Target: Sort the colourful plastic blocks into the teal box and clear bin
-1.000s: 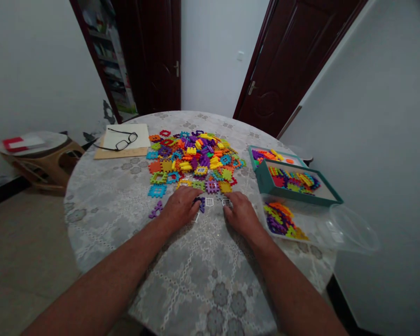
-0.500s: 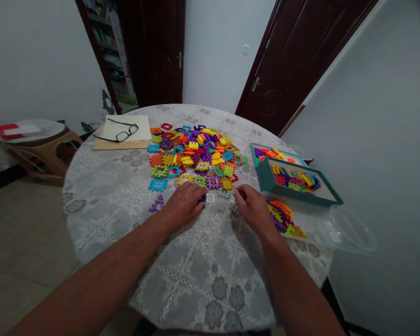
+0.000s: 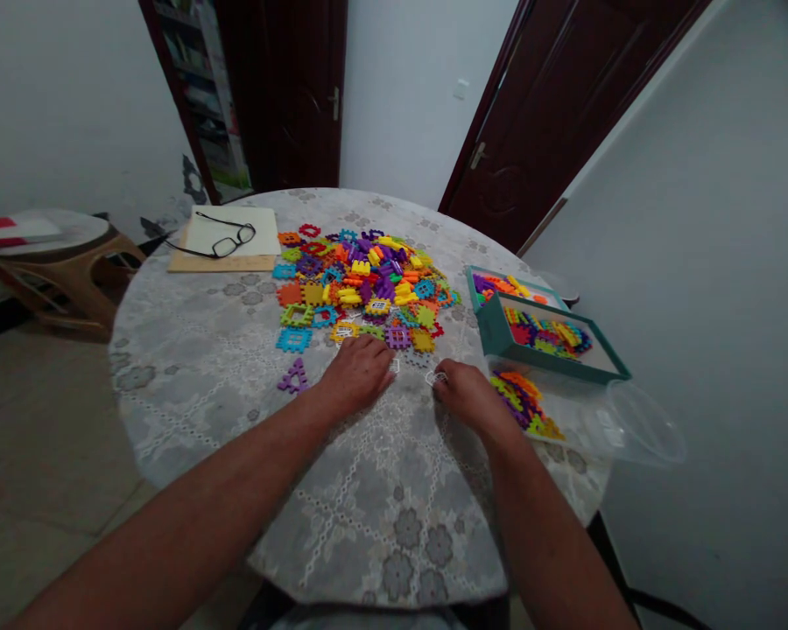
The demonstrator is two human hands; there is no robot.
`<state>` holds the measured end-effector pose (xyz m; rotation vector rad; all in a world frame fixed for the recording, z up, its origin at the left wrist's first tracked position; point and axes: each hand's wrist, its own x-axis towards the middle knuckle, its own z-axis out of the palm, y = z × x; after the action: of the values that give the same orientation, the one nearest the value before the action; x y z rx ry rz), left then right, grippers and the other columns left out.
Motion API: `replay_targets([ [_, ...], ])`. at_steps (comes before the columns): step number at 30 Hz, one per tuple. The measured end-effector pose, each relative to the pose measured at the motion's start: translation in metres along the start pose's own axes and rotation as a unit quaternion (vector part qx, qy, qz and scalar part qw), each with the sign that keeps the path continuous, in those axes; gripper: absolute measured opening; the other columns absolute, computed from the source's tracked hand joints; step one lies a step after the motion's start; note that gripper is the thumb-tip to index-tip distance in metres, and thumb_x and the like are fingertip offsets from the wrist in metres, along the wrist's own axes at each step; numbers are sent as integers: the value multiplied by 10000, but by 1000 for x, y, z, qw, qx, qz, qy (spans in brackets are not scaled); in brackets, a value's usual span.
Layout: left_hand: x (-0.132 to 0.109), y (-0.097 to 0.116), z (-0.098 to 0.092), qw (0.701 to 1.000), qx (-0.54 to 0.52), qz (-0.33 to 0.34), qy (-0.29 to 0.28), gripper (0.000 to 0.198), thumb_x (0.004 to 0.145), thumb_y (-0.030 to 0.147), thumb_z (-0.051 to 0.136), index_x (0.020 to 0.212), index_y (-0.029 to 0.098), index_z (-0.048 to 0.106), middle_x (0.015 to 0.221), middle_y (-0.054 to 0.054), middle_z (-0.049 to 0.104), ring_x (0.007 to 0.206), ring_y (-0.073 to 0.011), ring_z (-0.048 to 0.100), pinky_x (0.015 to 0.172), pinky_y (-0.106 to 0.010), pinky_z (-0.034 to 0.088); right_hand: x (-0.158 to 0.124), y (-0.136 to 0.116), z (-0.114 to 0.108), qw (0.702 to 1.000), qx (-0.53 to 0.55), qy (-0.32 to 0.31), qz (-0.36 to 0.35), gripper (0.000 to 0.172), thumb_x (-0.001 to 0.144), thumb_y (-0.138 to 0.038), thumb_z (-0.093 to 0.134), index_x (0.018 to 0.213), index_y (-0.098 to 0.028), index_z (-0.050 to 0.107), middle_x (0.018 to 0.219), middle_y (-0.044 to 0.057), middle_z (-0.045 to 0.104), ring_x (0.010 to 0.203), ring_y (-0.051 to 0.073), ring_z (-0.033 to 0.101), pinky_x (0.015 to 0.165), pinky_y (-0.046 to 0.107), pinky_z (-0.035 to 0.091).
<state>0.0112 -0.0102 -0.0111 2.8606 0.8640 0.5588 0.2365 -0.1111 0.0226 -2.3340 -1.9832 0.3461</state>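
Pinching white tile (image 3: 437,378) in right hand (image 3: 473,398) grip, left hand (image 3: 358,372) spread flat, teal box (image 3: 497,338) holding tiles (image 3: 546,334)

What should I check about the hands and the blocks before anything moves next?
1. Right hand pinches a small clear piece: ok.
2. Anything under the left hand, palm down on the table: cannot tell.
3. Colourful pile lies just past both hands: ok.
4. Teal box open, pieces inside: ok.
5. Clear tub seems to overhang the table's edge: not ok.
6. Glasses lie apart from the pile: ok.
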Motion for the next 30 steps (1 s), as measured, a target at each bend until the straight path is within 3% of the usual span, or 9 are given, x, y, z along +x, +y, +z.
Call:
replay_targets([
  [7,3,2,-1,1000,23,-7,12,199,941,335,702,1086,201,724,1186,-161,712,1184,-367,575,996,-528,446,0,-8,0,1000,13,17,-13,189,954,-149,567,1091,-173,696,1157,133,691,1030,232,660,871,286,465],
  [16,13,-20,16,1000,4,28,8,204,979,369,583,1017,227,723,1081,-135,743,1072,-361,633,949,-511,447,5,-6,-3,999,38,17,-26,229,934,-135,574,1122,-194,691,1155,107,692,969,228,644,846,293,503],
  [23,11,-26,22,999,20,40,24,312,1006,392,555,1209,219,717,1204,-135,762,1160,-372,632,1019,-527,434,7,0,2,997,55,7,-44,193,943,-145,580,1073,-185,718,1158,108,679,944,211,639,857,288,498],
  [30,10,-21,14,999,18,41,11,227,982,343,613,1130,223,737,1117,-110,779,1094,-323,659,1001,-490,442,4,-2,-2,995,88,5,-46,186,932,-125,579,1046,-190,712,1056,95,740,954,230,630,817,298,440],
])
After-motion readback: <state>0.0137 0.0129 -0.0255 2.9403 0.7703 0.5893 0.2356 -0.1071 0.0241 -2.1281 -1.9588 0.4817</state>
